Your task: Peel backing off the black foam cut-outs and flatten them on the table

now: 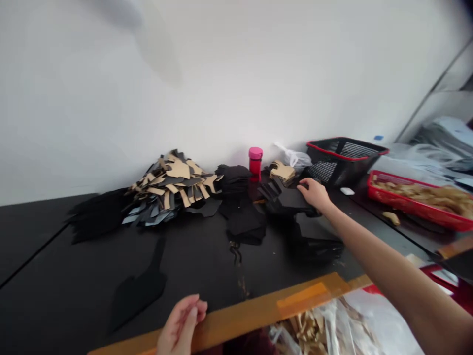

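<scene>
My right hand (314,195) reaches over a stack of dark cut pieces, its fingers pinching the edge of a flat black cut-out piece (291,197) on top. In front of that stack lies another pile of black pieces (318,246). Near the table's front edge, my left hand (181,323) is loosely curled, thumb against the fingers, with nothing visible in it. A single black cut-out (140,291) with a narrow tab lies flat to its left. Black fabric-like pieces (244,219) are stacked mid-table.
A heap of tan and black cut-outs (173,180) stands by the wall beside black strips (99,214). Further right are a pink-lidded bottle (255,162), a black mesh basket (342,160) and a red basket (417,197) of tan pieces. Below the wooden edge (240,313) sit bagged tan scraps (310,330).
</scene>
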Action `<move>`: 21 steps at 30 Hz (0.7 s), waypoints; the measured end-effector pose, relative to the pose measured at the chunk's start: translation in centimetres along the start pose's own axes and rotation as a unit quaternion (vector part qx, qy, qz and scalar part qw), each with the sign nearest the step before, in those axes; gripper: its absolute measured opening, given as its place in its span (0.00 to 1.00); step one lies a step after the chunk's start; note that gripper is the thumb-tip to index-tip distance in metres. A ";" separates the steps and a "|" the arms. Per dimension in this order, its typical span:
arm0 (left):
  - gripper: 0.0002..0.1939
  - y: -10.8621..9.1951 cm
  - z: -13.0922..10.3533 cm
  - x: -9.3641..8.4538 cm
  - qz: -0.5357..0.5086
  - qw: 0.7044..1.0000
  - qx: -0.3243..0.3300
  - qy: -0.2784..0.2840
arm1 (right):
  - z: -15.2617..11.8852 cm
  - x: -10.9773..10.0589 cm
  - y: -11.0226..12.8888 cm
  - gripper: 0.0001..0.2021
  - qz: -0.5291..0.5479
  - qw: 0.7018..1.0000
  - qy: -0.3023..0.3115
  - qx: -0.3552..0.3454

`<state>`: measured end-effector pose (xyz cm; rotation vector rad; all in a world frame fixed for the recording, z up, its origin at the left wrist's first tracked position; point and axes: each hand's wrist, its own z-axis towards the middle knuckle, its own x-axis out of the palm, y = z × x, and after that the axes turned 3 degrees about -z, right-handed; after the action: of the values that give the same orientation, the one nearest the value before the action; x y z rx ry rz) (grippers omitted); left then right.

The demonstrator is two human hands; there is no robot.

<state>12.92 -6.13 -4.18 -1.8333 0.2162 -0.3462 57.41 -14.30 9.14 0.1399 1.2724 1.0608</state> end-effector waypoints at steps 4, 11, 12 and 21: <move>0.29 -0.1 -0.7 0.5 0.046 0.998 0.040 0.011 | -1.0 0.0 0.9 0.15 -0.139 0.988 -0.022 -0.066; 0.15 -0.9 -1.6 0.1 0.185 0.967 0.174 0.040 | -8.2 1.5 6.2 0.14 -0.163 0.905 0.152 -0.362; 0.14 -1.2 -1.3 -0.6 0.220 0.953 0.207 0.027 | -9.6 2.3 6.8 0.13 -0.148 0.892 0.193 -0.382; 0.23 -3.1 4.2 -9.9 0.528 0.737 0.398 -0.140 | -15.3 10.2 13.2 0.07 -0.108 0.842 0.342 -0.403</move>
<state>5.00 1.76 -3.59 -0.6706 0.7244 0.5818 36.50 -6.73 4.67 -1.0920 1.2942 1.4172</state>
